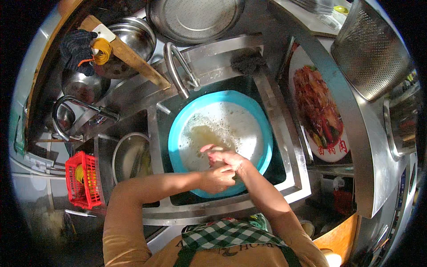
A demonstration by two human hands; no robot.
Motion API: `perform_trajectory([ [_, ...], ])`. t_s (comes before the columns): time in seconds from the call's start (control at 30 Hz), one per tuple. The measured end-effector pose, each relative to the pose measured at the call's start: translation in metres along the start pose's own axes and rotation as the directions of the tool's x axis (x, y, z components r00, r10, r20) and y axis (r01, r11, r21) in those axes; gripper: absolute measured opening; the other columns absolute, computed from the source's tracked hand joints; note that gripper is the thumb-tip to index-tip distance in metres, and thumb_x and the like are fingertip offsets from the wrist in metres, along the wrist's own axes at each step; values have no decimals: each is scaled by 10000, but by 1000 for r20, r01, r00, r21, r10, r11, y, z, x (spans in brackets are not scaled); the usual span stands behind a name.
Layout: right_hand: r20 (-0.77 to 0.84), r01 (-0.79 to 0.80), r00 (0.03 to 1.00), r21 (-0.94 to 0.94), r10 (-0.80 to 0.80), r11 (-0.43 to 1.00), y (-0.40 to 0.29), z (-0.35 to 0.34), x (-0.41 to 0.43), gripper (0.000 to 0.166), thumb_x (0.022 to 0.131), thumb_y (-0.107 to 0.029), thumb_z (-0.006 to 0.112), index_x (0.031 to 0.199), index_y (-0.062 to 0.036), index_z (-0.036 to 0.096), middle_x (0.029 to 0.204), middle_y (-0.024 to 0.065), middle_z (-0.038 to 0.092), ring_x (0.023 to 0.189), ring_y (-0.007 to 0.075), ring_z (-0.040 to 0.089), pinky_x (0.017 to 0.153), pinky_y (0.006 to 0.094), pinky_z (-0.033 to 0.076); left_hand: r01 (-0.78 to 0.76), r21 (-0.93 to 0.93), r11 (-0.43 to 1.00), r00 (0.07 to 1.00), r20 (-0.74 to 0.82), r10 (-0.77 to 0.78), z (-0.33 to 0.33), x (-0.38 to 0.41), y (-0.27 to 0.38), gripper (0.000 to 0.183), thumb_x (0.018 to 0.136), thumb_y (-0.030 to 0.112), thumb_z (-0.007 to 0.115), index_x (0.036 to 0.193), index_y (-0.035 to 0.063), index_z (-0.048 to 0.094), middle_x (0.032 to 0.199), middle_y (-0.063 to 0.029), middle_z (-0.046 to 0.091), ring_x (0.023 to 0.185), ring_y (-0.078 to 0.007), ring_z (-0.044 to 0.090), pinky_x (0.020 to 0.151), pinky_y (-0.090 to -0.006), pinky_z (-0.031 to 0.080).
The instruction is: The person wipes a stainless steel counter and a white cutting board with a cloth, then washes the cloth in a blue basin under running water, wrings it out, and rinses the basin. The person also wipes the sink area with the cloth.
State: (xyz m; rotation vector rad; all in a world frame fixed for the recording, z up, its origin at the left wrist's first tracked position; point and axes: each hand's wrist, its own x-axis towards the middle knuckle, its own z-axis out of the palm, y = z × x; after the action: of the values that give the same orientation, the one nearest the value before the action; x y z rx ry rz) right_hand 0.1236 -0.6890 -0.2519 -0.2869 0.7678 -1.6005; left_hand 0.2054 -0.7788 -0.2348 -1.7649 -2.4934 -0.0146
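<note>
A round turquoise plastic basin (265, 116) stands in the right bowl of a stainless steel sink (288, 150), filled with cloudy, foamy water (233, 120). Both my hands are together over the basin's near part. My left hand (217, 180) is curled against the wrist or palm of my right hand (225, 158), whose fingers reach over the water. Something pinkish lies at the right hand's fingertips; whether it is held or part of the hand I cannot tell. What the left fingers close on is hidden. A curved steel faucet (173, 70) rises behind the basin.
A second faucet (63, 100) and a metal bowl (125, 157) are at the left sink bowl, beside a red plastic basket (83, 197). Steel bowls (133, 36) and a wooden board (140, 66) with dark gloves (78, 46) lie behind. A perforated steel container (370, 53) stands right.
</note>
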Motion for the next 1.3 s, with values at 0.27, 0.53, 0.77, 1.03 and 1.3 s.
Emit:
perform_trajectory([
  [0.27,-157,-78,987,-263,37,962,-1,-6,6,131,721,-120,518,821,-44,554,604,8,459,511,85,406,470,213,345,-268,146,952,939,259,225,7,26,-4,154,542,286,513,541,169,614,691,-10,558,796,-221,457,749,-363,347],
  [0.53,-106,-111,932,-994,-347,6,15,-15,16,137,671,-73,477,702,26,566,643,136,556,605,224,545,548,323,439,-324,-75,943,717,630,297,25,48,0,147,603,247,527,576,147,631,713,-26,605,654,-183,569,626,-388,445],
  [0.77,-332,-237,776,-941,-536,240,25,5,18,184,697,-131,479,815,-15,558,722,168,583,686,307,570,679,372,449,-231,-17,973,688,704,176,100,36,17,168,725,230,485,720,139,626,872,-40,584,804,-155,547,742,-371,428],
  [1.03,-399,85,610,-826,-685,558,-42,15,-25,145,718,-76,453,824,-54,550,627,104,576,588,175,586,584,278,441,839,-350,416,358,-219,-908,-36,-15,81,267,613,25,510,880,23,498,1011,-167,456,920,-305,460,792,-390,378],
  [1.3,-185,-28,633,-976,-752,217,-55,11,-84,186,665,7,467,835,-42,525,628,101,554,602,198,568,596,287,433,-541,-553,-634,-209,818,-536,15,-73,106,537,712,155,593,1143,-11,319,1147,-178,364,1045,-324,381,867,-454,327],
])
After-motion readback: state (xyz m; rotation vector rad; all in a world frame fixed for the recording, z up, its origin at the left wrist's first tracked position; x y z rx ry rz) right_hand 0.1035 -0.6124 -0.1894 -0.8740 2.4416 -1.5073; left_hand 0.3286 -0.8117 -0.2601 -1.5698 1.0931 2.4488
